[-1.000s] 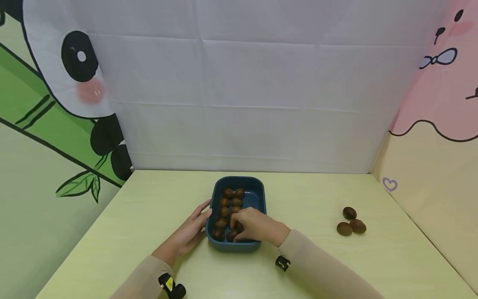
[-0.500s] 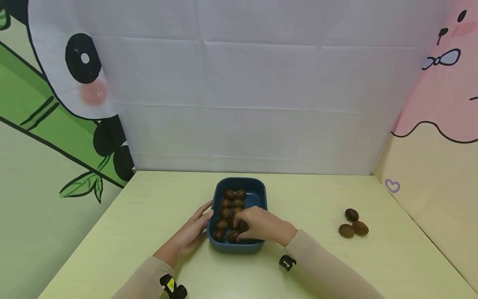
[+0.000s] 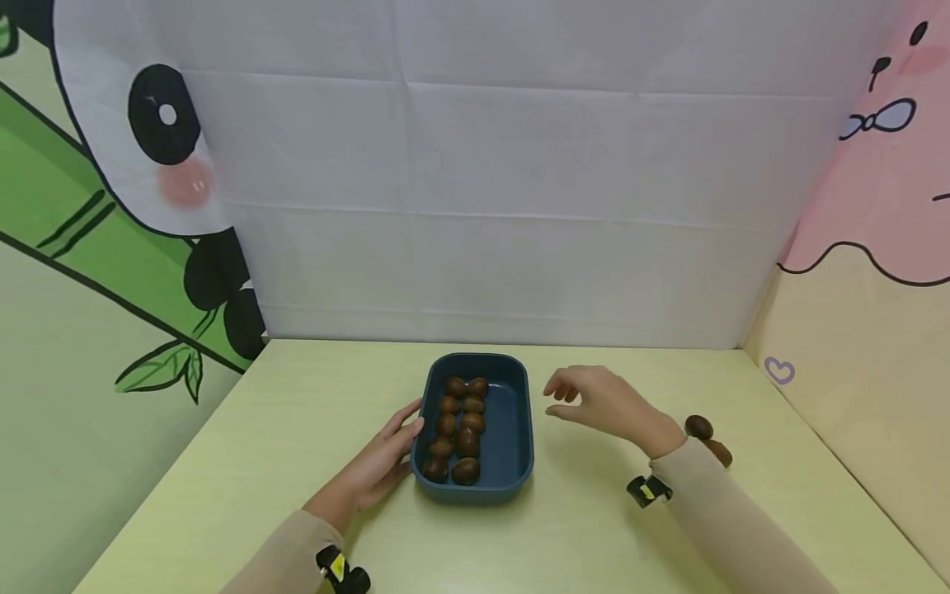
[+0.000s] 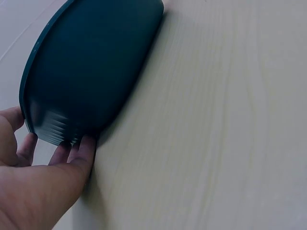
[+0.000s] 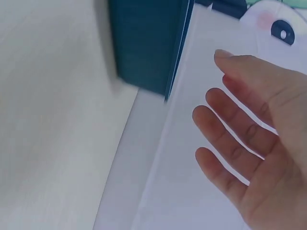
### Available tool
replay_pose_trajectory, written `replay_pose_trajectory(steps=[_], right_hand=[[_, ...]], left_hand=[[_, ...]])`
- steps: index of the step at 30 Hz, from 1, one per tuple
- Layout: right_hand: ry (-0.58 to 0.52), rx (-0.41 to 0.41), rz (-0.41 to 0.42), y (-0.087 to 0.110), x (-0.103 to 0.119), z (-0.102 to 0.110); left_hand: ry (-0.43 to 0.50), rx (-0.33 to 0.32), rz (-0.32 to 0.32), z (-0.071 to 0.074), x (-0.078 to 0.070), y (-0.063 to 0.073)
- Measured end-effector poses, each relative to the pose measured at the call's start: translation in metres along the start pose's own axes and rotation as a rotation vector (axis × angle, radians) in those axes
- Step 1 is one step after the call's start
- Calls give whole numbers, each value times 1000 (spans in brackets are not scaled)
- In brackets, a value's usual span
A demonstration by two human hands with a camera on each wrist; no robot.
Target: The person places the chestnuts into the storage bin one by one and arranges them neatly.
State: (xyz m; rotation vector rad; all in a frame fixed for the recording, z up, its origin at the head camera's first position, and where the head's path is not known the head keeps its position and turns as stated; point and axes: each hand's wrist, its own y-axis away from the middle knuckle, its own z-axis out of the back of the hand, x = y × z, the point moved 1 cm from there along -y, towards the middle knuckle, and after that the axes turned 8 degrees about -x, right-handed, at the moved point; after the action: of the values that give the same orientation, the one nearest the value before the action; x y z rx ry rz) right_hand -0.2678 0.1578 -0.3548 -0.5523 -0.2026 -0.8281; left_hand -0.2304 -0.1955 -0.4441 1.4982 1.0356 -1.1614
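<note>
A dark blue rectangular tray [image 3: 508, 445] stands on the table in the head view. Glossy brown oval chestnuts [image 3: 466, 471] lie in it in two lengthwise rows along the left and middle; bare tray floor shows to their right. My left hand [image 3: 377, 464] rests against the tray's left side, fingers extended. Its fingertips touch the outer wall in the left wrist view. To the right of the tray, my right hand [image 3: 604, 404] hovers above the table, holding nothing. Its fingers are loosely bent and spread apart in the right wrist view.
Loose chestnuts [image 3: 698, 426] lie on the table [image 3: 609, 528] at the right, partly hidden by the right sleeve [image 3: 731, 503]. A white sheet [image 3: 512, 165] hangs behind the table's back edge. Printed walls flank both sides.
My right hand has let go of a chestnut in the tray's right-hand row, lifted out and moved right. Its sleeve now covers part of the loose chestnuts. The left hand stays put.
</note>
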Motion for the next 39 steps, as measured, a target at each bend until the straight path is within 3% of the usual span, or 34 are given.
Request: replay_pose_trajectory(steps=[11,20,27,39], right_hand=[[99,28,-265,53,-78,44],[84,60,-426,108,-135,53],[70,27,-465,127,-156,51],[98,53,-521,131,-160,55]], left_hand=[[0,8,0,0,-1,2],[3,7,1,0,0,3],[2,1,3,0,-1,2],[-5,-8,5,-1,-1,1]])
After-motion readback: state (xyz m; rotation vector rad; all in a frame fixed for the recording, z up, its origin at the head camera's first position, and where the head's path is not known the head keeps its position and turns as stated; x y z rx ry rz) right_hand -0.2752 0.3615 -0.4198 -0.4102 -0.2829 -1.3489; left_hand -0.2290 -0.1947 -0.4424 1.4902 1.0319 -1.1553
